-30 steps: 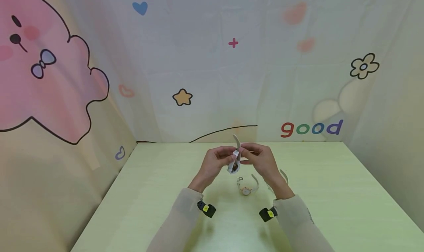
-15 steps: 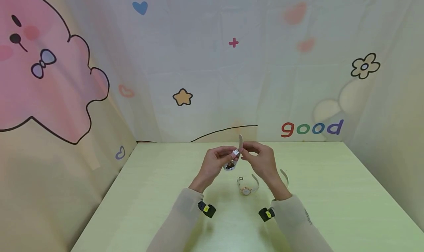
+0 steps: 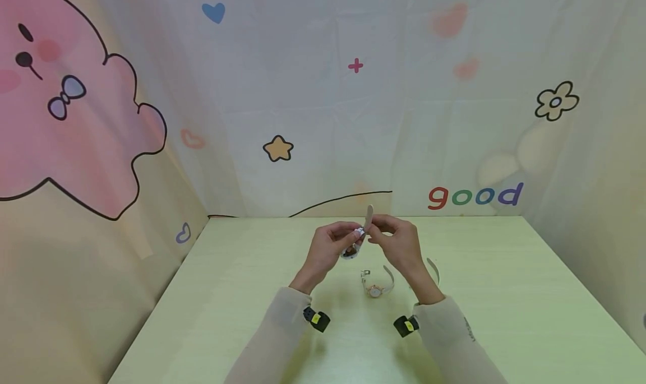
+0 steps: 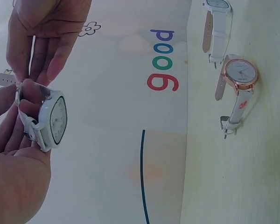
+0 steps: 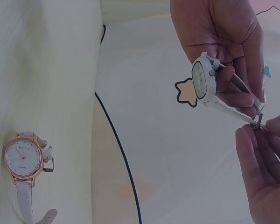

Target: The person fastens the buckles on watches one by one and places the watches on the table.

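Observation:
A white wristwatch (image 4: pixel 57 122) is held up above the table, its strap bent into a loop. My left hand (image 3: pixel 323 250) grips it with fingers inside the loop and the thumb at the metal buckle (image 5: pixel 257 120). With thumb and fingers, my right hand (image 3: pixel 401 246) pinches the strap close to that buckle. The strap's free end (image 3: pixel 369 213) sticks up past the fingertips. In the right wrist view the white dial faces away from the hands. How far the strap passes through the buckle is hard to see.
Below the hands, a rose-gold watch (image 3: pixel 374 291) with a white strap lies on the pale green table (image 3: pixel 227 328). Another white-strapped watch (image 4: pixel 219 32) lies farther right, partly hidden by the right forearm in the head view. A printed curtain (image 3: pixel 323 120) hangs behind.
The strap's free end has swung to the right and straightened. The watch case has shifted slightly left, and the right fingers have closed in on the strap near the buckle.

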Available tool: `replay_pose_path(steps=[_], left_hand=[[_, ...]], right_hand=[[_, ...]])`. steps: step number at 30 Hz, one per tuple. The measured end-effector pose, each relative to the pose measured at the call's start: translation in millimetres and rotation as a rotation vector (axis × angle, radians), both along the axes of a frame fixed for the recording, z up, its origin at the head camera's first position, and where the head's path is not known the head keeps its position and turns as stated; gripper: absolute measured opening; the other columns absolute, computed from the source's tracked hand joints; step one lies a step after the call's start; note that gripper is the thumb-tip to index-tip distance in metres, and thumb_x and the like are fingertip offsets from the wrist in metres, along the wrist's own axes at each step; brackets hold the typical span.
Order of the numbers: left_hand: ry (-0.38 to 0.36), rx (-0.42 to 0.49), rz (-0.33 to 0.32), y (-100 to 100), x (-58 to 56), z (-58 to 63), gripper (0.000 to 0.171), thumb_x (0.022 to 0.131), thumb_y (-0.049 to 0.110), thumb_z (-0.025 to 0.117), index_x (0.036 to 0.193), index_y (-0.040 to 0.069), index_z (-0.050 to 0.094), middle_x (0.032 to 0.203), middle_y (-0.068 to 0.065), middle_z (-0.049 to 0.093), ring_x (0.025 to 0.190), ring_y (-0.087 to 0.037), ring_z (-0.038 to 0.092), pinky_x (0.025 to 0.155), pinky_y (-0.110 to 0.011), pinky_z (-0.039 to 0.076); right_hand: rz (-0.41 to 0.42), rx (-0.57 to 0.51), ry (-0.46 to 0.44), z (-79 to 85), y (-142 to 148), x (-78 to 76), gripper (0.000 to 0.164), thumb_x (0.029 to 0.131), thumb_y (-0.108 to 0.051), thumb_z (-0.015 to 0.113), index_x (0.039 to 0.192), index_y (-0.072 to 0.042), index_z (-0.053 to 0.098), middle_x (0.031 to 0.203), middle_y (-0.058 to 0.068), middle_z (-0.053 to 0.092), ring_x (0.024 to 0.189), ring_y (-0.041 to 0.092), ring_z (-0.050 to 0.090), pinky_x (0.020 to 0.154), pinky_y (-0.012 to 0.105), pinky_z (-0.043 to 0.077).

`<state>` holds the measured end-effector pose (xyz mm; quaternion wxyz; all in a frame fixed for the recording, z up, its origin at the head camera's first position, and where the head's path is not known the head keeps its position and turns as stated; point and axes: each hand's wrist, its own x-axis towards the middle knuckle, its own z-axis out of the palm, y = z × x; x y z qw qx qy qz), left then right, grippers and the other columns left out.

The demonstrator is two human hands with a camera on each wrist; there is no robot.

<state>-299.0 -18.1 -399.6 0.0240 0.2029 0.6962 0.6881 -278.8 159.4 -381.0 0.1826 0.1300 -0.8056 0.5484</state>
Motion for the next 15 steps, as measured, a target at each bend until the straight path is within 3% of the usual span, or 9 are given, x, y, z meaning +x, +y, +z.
replay_pose_path(steps=[9, 15], left_hand=[[0.005, -0.019, 0.043, 2.4, 2.5, 1.7, 0.019, 0.094, 0.015, 0.067, 0.112, 0.007, 0.070, 0.099, -0.012, 0.073, 0.085, -0.014, 0.070, 0.072, -0.024, 0.054], [-0.005, -0.011, 0.044, 1.6, 3.0, 1.6, 0.020, 0.095, 0.016, 0.065, 0.112, 0.007, 0.070, 0.101, -0.011, 0.073, 0.087, -0.015, 0.070, 0.077, -0.026, 0.056]], right_hand=[[-0.030, -0.030, 0.012, 1.3, -0.1, 2.5, 0.015, 0.092, -0.011, 0.067, 0.103, -0.004, 0.075, 0.098, 0.015, 0.074, 0.085, 0.025, 0.072, 0.067, 0.020, 0.058], [-0.006, -0.088, -0.007, 2.0, -0.2, 2.7, 0.019, 0.092, -0.014, 0.068, 0.105, -0.002, 0.073, 0.100, 0.018, 0.073, 0.082, 0.017, 0.073, 0.068, 0.022, 0.059]])
